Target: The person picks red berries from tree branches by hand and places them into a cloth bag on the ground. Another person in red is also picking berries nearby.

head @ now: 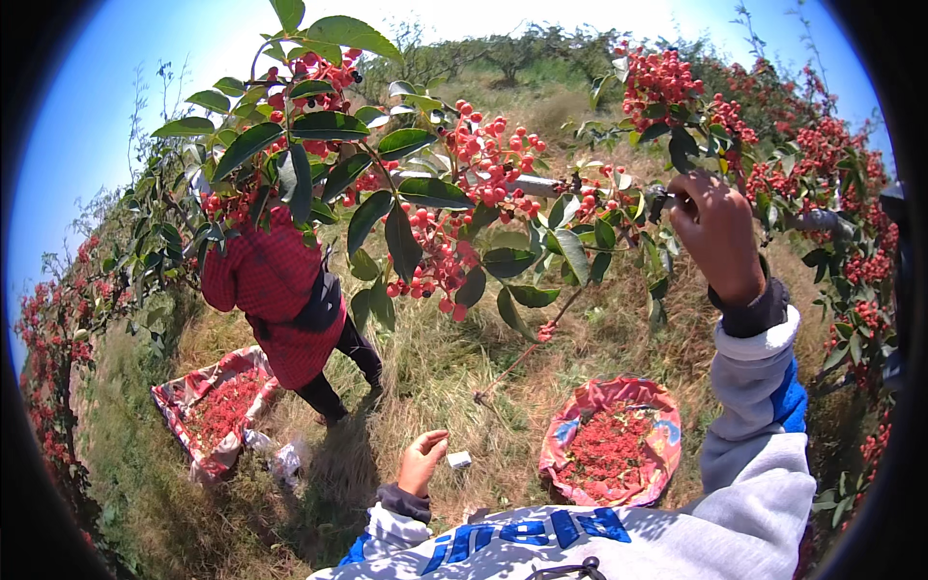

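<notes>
My right hand [714,239] is raised among the branches of a prickly ash tree, fingers curled at the grey branch [540,185]. Its fingertips seem to pinch that branch beside dark leaves; the exact contact is partly hidden. Above the hand hangs a dense red Sichuan pepper berry cluster [661,85]. More berries [493,163] and glossy green leaves [435,193] hang to its left. Low in front of my body, my left hand [423,464] holds nothing visible, its thumb slightly apart from the fingers. Just right of it in the view is a small white box [459,459].
A red cloth-lined container [670,475] of picked berries stands on dry grass at lower right. Another cloth-lined container [170,395] of berries is at left, near a person in a red checked jacket [283,290]. White plastic [287,462] lies beside it. Berry-laden branches [834,170] crowd the right.
</notes>
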{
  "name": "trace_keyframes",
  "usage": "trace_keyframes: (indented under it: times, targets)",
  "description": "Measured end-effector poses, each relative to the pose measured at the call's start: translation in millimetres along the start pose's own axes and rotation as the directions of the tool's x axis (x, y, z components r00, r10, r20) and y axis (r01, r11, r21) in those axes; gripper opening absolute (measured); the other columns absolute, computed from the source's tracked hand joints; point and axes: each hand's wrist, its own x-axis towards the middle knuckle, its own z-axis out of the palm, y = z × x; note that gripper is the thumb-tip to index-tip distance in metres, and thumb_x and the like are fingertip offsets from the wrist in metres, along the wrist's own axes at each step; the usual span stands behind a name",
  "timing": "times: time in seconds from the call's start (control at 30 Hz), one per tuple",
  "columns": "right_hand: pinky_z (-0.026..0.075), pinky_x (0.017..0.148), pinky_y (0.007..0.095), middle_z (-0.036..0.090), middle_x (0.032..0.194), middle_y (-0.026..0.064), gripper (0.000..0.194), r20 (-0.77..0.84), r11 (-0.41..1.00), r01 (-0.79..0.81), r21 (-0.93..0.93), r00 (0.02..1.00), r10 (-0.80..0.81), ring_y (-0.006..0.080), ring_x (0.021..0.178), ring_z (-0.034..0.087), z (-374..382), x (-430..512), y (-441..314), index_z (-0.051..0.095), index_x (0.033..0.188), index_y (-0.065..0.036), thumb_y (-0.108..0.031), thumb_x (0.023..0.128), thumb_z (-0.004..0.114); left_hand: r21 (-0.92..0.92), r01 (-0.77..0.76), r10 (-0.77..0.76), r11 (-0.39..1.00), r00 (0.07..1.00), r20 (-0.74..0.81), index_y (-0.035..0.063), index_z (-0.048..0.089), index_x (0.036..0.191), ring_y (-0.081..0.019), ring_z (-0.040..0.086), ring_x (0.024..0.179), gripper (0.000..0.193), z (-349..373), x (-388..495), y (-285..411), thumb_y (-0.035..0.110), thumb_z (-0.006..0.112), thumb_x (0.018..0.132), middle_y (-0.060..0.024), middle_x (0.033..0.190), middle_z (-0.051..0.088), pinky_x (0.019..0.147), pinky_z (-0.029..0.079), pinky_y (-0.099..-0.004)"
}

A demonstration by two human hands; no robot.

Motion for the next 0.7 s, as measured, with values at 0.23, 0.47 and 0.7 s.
trace_keyframes:
  times: [0.23,0.47,0.7]
  targets:
    - [0.048,0.061,0.0347,0.06,0.072,0.0125,0.024,0.646,0.981,0.004,0.193,0.752,-0.13,0.0263,0.066,0.06,-23,-81,10,0.061,0.088,-0.002,-0.015,0.069,0.067,0.004,0.008,-0.008,1.0,0.995,0.097,0.0017,0.054,0.109,-0.0133,0.056,0.094,0.03,11,12,0,0.016,0.059,0.083,-0.0069,0.105,0.059,0.08,0.045,-0.026]
    - [0.046,0.052,0.0187,0.058,0.097,0.0064,0.022,0.076,0.431,-0.102,0.896,0.994,0.078,0.0092,0.07,0.057,-17,-9,-27,0.054,0.107,0.0,-0.005,0.086,0.051,0.014,0.028,-0.03,1.0,0.988,0.149,0.0012,0.055,0.108,-0.0134,0.056,0.094,0.029,25,10,0,0.017,0.059,0.083,-0.0067,0.104,0.06,0.08,0.045,-0.0263]
    - [0.045,0.073,0.0198,0.062,0.089,0.0046,0.02,0.292,0.156,-0.282,0.947,0.956,-0.043,0.0069,0.08,0.056,-1,35,-39,0.059,0.1,-0.001,-0.015,0.086,0.056,-0.059,0.012,-0.008,0.998,0.998,0.057,0.0011,0.055,0.107,-0.014,0.058,0.091,0.026,20,-2,1,0.014,0.057,0.084,-0.0074,0.102,0.061,0.078,0.046,-0.0269]
